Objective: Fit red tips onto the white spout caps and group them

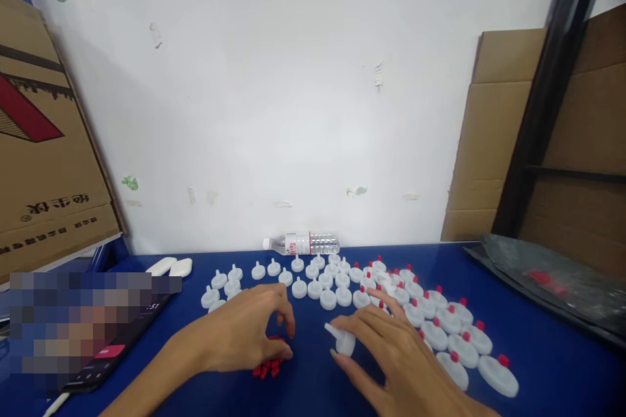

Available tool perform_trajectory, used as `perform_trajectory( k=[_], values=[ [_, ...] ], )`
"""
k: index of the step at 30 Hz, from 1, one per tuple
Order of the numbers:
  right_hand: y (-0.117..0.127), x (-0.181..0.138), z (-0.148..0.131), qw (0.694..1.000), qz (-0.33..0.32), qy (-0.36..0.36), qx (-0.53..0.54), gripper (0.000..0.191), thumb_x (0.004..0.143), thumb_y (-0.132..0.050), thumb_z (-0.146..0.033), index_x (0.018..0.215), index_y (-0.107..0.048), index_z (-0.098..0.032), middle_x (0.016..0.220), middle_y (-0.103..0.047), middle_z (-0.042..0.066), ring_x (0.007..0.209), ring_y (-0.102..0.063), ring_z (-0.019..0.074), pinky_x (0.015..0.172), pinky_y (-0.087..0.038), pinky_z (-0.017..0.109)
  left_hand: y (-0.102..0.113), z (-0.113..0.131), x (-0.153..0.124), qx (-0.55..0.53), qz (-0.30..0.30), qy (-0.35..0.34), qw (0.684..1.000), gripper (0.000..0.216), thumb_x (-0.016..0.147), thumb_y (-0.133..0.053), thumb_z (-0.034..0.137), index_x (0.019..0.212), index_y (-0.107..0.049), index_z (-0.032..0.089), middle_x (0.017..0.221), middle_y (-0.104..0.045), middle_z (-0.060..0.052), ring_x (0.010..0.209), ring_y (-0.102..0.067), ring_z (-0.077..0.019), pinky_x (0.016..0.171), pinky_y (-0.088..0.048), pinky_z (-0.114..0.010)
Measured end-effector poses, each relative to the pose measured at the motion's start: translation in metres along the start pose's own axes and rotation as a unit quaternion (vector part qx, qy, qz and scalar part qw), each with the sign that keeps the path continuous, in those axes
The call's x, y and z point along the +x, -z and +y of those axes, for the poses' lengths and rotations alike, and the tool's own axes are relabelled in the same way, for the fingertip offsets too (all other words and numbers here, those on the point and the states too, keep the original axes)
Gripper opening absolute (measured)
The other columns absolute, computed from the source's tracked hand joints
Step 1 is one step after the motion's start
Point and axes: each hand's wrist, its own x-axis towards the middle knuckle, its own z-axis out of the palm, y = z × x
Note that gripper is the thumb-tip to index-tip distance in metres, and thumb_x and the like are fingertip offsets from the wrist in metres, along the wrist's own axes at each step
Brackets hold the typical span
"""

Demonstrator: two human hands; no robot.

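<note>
On the blue table [548, 352] lie several white plastic caps [313, 283] in rows, bare at the left and fitted with small red plugs [454, 332] at the right. My right hand [391, 352] holds one white cap [342, 339] tilted, with its spout toward the left. My left hand [244, 335] rests palm down over a small heap of loose red plugs [268, 365], its fingertips curled near them; whether they pinch a plug I cannot tell.
A clear water bottle [303, 244] lies on its side by the white wall. Two white oval pieces [171, 266] and a phone [112, 352] sit at the left. Cardboard boxes [39, 143] stand left and right, and a dark plastic bag [552, 280] lies at the right.
</note>
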Motion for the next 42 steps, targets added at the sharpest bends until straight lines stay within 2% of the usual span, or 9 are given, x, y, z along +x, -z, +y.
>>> perform_trajectory(
  k=[9,12,17,22,26,31,36,39,42],
  values=[
    [0.003,0.001,-0.003,1.000,0.005,0.010,-0.006,0.030,0.092,-0.072,-0.018,0.120,-0.068,-0.027,0.098,-0.078,-0.002,0.088,-0.076,0.0187,0.118,-0.041,0.047,-0.015,0.000,0.006,0.012,0.000,-0.022,1.000,0.010,0.081,-0.079,0.016,0.080,-0.078,0.026,0.097,-0.069,0.000,0.089,-0.066,-0.0201,0.074,-0.047,-0.028],
    [0.002,0.001,-0.003,1.000,0.005,0.017,-0.010,0.028,0.095,-0.069,-0.019,0.122,-0.066,-0.027,0.099,-0.078,-0.002,0.090,-0.077,0.0187,0.117,-0.042,0.046,-0.014,0.002,0.007,0.004,0.029,-0.032,0.999,0.007,0.091,-0.071,0.022,0.093,-0.076,0.026,0.097,-0.072,0.000,0.087,-0.066,-0.0190,0.075,-0.047,-0.029],
    [0.001,0.001,-0.001,1.000,-0.012,-0.004,-0.003,0.040,0.093,-0.069,-0.016,0.130,-0.057,-0.027,0.105,-0.077,-0.001,0.093,-0.075,0.0192,0.120,-0.037,0.048,-0.017,0.011,0.011,-0.028,0.110,-0.074,0.991,0.019,0.102,-0.057,0.027,0.106,-0.076,0.027,0.081,-0.072,0.002,0.066,-0.061,-0.0140,0.070,-0.047,-0.028],
    [0.000,-0.002,0.001,1.000,-0.012,-0.021,0.014,0.031,0.093,-0.069,-0.015,0.117,-0.057,-0.029,0.103,-0.075,-0.005,0.090,-0.074,0.0181,0.122,-0.030,0.052,-0.033,0.009,0.015,-0.042,0.149,-0.174,0.972,0.024,0.104,-0.055,0.020,0.115,-0.075,0.029,0.101,-0.072,0.000,0.081,-0.064,-0.0139,0.073,-0.048,-0.026],
    [0.000,-0.003,0.001,0.999,-0.012,-0.040,0.014,0.028,0.094,-0.071,-0.019,0.118,-0.060,-0.031,0.102,-0.075,-0.005,0.092,-0.074,0.0200,0.118,-0.035,0.052,-0.042,0.003,0.017,-0.032,0.151,-0.180,0.972,0.029,0.101,-0.063,0.019,0.126,-0.070,0.032,0.096,-0.069,0.002,0.072,-0.061,-0.0119,0.068,-0.046,-0.025],
    [0.002,-0.002,0.001,0.999,-0.028,-0.016,0.017,0.031,0.094,-0.073,-0.018,0.120,-0.061,-0.031,0.104,-0.076,-0.006,0.094,-0.074,0.0199,0.119,-0.035,0.050,-0.045,0.003,0.018,-0.031,0.153,-0.209,0.965,0.022,0.106,-0.058,0.022,0.116,-0.075,0.031,0.105,-0.068,0.001,0.077,-0.063,-0.0107,0.067,-0.046,-0.023],
    [0.000,-0.004,0.003,0.999,-0.046,-0.010,0.021,0.036,0.094,-0.074,-0.017,0.122,-0.057,-0.031,0.107,-0.076,-0.007,0.095,-0.074,0.0181,0.123,-0.031,0.050,-0.048,0.002,0.020,-0.035,0.159,-0.221,0.962,0.019,0.105,-0.060,0.024,0.115,-0.075,0.031,0.101,-0.070,0.002,0.082,-0.068,-0.0120,0.071,-0.048,-0.022],
    [-0.001,-0.005,0.004,0.999,-0.041,-0.006,0.001,0.041,0.096,-0.069,-0.016,0.130,-0.050,-0.028,0.116,-0.076,-0.001,0.101,-0.074,0.0211,0.118,-0.040,0.049,-0.054,0.000,0.023,0.017,0.182,-0.226,0.957,0.019,0.107,-0.058,0.029,0.115,-0.074,0.027,0.098,-0.073,0.001,0.079,-0.070,-0.0142,0.067,-0.046,-0.024],
    [-0.001,-0.006,0.003,0.999,-0.025,0.012,-0.039,0.041,0.100,-0.058,-0.017,0.138,-0.043,-0.025,0.121,-0.076,0.005,0.109,-0.073,0.0239,0.108,-0.053,0.044,-0.059,0.002,0.024,0.070,0.206,-0.240,0.946,0.030,0.110,-0.048,0.036,0.106,-0.074,0.022,0.092,-0.074,-0.001,0.070,-0.070,-0.0153,0.059,-0.041,-0.026]
  ],
)
